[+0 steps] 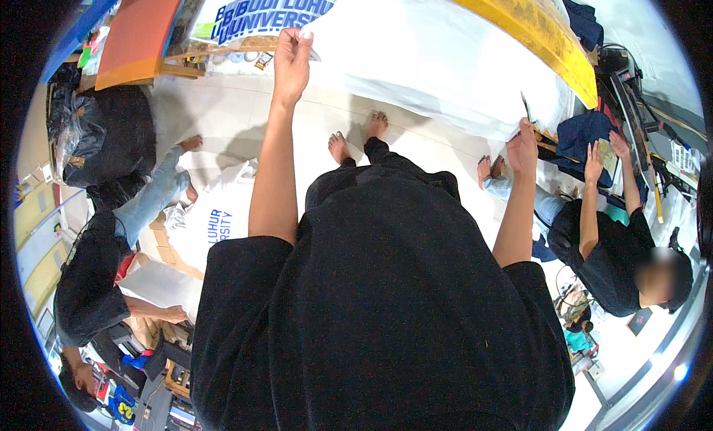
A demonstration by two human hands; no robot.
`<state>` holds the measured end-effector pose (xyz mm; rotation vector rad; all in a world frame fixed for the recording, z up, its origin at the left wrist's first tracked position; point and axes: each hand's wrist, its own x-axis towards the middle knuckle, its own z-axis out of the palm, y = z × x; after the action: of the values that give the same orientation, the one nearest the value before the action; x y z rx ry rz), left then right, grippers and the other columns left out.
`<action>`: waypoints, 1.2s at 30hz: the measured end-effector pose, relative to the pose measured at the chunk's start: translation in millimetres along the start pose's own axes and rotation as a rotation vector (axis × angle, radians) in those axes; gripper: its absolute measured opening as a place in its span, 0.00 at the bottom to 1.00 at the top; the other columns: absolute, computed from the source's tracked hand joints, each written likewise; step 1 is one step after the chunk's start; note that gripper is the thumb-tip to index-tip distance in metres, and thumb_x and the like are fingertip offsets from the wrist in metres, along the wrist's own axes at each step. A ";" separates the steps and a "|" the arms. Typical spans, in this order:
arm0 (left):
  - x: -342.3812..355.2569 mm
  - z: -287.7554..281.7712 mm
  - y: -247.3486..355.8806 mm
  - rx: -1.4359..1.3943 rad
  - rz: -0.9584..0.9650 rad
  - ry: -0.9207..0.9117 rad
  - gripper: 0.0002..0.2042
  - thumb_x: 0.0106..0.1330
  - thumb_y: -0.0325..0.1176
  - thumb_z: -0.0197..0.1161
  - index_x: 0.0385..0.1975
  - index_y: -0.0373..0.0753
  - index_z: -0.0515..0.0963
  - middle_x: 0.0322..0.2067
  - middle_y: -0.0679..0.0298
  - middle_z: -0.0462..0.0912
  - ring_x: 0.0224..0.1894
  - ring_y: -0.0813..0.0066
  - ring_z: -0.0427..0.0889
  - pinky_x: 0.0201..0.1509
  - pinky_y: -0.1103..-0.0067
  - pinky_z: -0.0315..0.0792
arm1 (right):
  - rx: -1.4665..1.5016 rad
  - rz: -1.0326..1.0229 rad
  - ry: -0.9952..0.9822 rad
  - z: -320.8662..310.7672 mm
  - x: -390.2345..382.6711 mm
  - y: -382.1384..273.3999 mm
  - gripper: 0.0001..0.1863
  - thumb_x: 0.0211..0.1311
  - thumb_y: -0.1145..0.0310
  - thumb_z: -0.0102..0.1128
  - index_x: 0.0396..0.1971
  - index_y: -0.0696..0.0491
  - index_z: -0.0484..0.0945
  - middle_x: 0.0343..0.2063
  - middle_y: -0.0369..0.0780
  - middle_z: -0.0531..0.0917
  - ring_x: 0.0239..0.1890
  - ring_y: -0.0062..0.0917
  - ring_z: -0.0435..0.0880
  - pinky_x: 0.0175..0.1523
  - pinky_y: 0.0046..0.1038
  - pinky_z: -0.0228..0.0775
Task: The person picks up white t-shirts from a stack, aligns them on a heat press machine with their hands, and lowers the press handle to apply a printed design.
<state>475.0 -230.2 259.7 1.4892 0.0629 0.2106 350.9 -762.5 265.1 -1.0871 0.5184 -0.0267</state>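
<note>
My left hand (291,67) pinches the edge of a white sheet (408,37) at the top centre, just below a stack of printed sheets (260,18) with large blue lettering. The sheet spreads to the right over a long work surface with a yellow edge. My right hand (523,145) is closed around what looks like a pair of scissors (525,104), its dark blades pointing up beside the sheet's right end. The handles are largely hidden by my fingers.
A co-worker (89,275) bends at the left by white printed cloths (204,223). Another person (594,245) works at the right among dark blue cloths (579,145). An orange board (130,37), black bags (111,134) and a yellow rail (520,30) border the area.
</note>
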 end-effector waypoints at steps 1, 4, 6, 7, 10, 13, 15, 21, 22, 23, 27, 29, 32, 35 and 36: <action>1.3 -2.5 2.8 0.062 0.031 0.000 0.09 0.80 0.37 0.60 0.41 0.39 0.71 0.34 0.72 0.73 0.35 0.85 0.68 0.39 0.83 0.68 | 0.026 -0.004 0.014 6.8 -5.5 -4.1 0.17 0.79 0.65 0.58 0.59 0.59 0.75 0.58 0.39 0.81 0.61 0.26 0.80 0.63 0.34 0.77; 10.9 -5.3 -0.3 0.141 0.071 0.016 0.10 0.81 0.38 0.59 0.42 0.38 0.71 0.32 0.72 0.71 0.35 0.86 0.66 0.38 0.83 0.67 | -0.067 0.020 0.079 -2.1 -3.3 3.7 0.18 0.79 0.63 0.58 0.61 0.56 0.76 0.57 0.36 0.83 0.60 0.25 0.82 0.63 0.32 0.77; 8.5 -6.1 5.2 0.280 -0.061 -0.003 0.11 0.80 0.40 0.59 0.42 0.38 0.71 0.31 0.72 0.71 0.35 0.85 0.66 0.37 0.82 0.66 | -0.118 0.034 0.079 -18.3 1.7 9.8 0.20 0.78 0.61 0.59 0.62 0.54 0.76 0.58 0.35 0.84 0.60 0.24 0.83 0.62 0.31 0.78; 9.1 -6.1 9.1 0.352 -0.124 -0.011 0.12 0.80 0.40 0.59 0.42 0.38 0.72 0.30 0.73 0.71 0.35 0.85 0.65 0.37 0.82 0.66 | -0.109 0.034 0.053 -22.8 3.2 10.5 0.20 0.78 0.61 0.59 0.63 0.54 0.76 0.59 0.35 0.83 0.59 0.24 0.83 0.61 0.30 0.78; 8.1 -21.0 -8.8 0.242 -0.217 -0.084 0.14 0.80 0.44 0.59 0.39 0.38 0.74 0.29 0.74 0.72 0.33 0.85 0.65 0.36 0.83 0.64 | -0.167 0.104 0.003 -17.6 1.5 9.1 0.21 0.79 0.57 0.58 0.64 0.52 0.76 0.62 0.35 0.81 0.61 0.23 0.81 0.62 0.31 0.76; -3.2 -17.2 -4.5 0.200 -0.436 -0.087 0.17 0.80 0.47 0.58 0.36 0.40 0.77 0.29 0.76 0.72 0.31 0.86 0.65 0.35 0.83 0.63 | -0.201 0.245 0.053 -5.0 -6.0 11.2 0.24 0.80 0.52 0.56 0.65 0.52 0.75 0.64 0.35 0.79 0.64 0.23 0.78 0.66 0.34 0.70; -8.9 -10.9 6.8 0.180 -0.551 -0.086 0.18 0.81 0.49 0.57 0.35 0.41 0.77 0.28 0.78 0.72 0.30 0.88 0.64 0.35 0.83 0.63 | -0.197 0.294 0.104 -4.4 -6.6 12.9 0.27 0.80 0.49 0.54 0.66 0.52 0.73 0.65 0.35 0.78 0.66 0.24 0.76 0.69 0.36 0.66; -12.3 -14.0 -24.3 -0.073 -0.338 0.022 0.17 0.81 0.47 0.58 0.33 0.42 0.77 0.26 0.80 0.70 0.28 0.91 0.61 0.33 0.84 0.62 | -0.102 0.151 0.041 -0.1 -2.5 19.9 0.26 0.81 0.51 0.51 0.67 0.54 0.72 0.65 0.38 0.79 0.67 0.28 0.76 0.71 0.40 0.65; -12.8 -13.0 -27.9 -0.089 -0.266 0.031 0.17 0.81 0.46 0.58 0.33 0.42 0.77 0.25 0.80 0.70 0.28 0.91 0.61 0.32 0.84 0.61 | -0.068 0.150 0.007 -5.1 -2.2 23.1 0.25 0.81 0.52 0.51 0.66 0.54 0.72 0.65 0.38 0.79 0.66 0.28 0.77 0.72 0.40 0.65; -15.7 -12.6 -31.2 -0.009 -0.248 0.039 0.16 0.81 0.46 0.58 0.33 0.41 0.77 0.24 0.80 0.69 0.27 0.91 0.61 0.32 0.84 0.61 | -0.032 0.148 -0.028 -9.9 -1.8 26.9 0.25 0.82 0.53 0.51 0.66 0.54 0.72 0.64 0.39 0.79 0.66 0.28 0.77 0.72 0.41 0.66; -24.3 -5.3 -40.4 0.244 -0.150 0.098 0.17 0.82 0.45 0.57 0.33 0.39 0.76 0.23 0.77 0.69 0.26 0.88 0.62 0.31 0.82 0.63 | -0.130 0.122 0.007 -16.7 -2.2 42.1 0.21 0.82 0.58 0.52 0.65 0.54 0.72 0.63 0.39 0.80 0.65 0.29 0.78 0.72 0.42 0.67; -25.3 -2.6 -42.2 0.287 -0.118 0.122 0.17 0.82 0.45 0.56 0.34 0.38 0.75 0.22 0.75 0.70 0.27 0.87 0.63 0.31 0.81 0.65 | -0.120 0.073 0.017 -24.7 -0.6 45.9 0.21 0.81 0.59 0.54 0.65 0.53 0.72 0.62 0.38 0.80 0.64 0.29 0.79 0.70 0.42 0.67; -25.9 -1.9 -51.5 0.411 -0.086 0.165 0.18 0.81 0.46 0.56 0.34 0.36 0.75 0.22 0.72 0.71 0.27 0.84 0.65 0.33 0.79 0.67 | -0.209 0.105 0.001 -19.3 -7.0 49.4 0.19 0.81 0.58 0.54 0.61 0.53 0.72 0.58 0.37 0.81 0.60 0.29 0.79 0.69 0.42 0.67; -30.4 -3.6 -58.8 0.448 -0.155 0.108 0.19 0.81 0.47 0.56 0.34 0.36 0.75 0.22 0.71 0.71 0.27 0.81 0.67 0.34 0.77 0.68 | -0.298 0.091 0.130 -21.8 -8.1 49.7 0.20 0.79 0.58 0.57 0.62 0.52 0.72 0.56 0.35 0.82 0.60 0.28 0.78 0.70 0.43 0.62; -31.9 -4.3 -60.6 0.422 -0.213 0.073 0.19 0.81 0.47 0.57 0.33 0.35 0.75 0.22 0.71 0.71 0.27 0.81 0.67 0.33 0.76 0.68 | -0.278 0.106 0.117 -25.3 -8.3 50.2 0.19 0.79 0.60 0.57 0.63 0.52 0.72 0.57 0.35 0.82 0.60 0.27 0.78 0.69 0.42 0.62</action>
<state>449.1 -235.7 196.5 1.8797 0.3404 0.0801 321.7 -757.5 216.6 -1.3328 0.6987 0.0774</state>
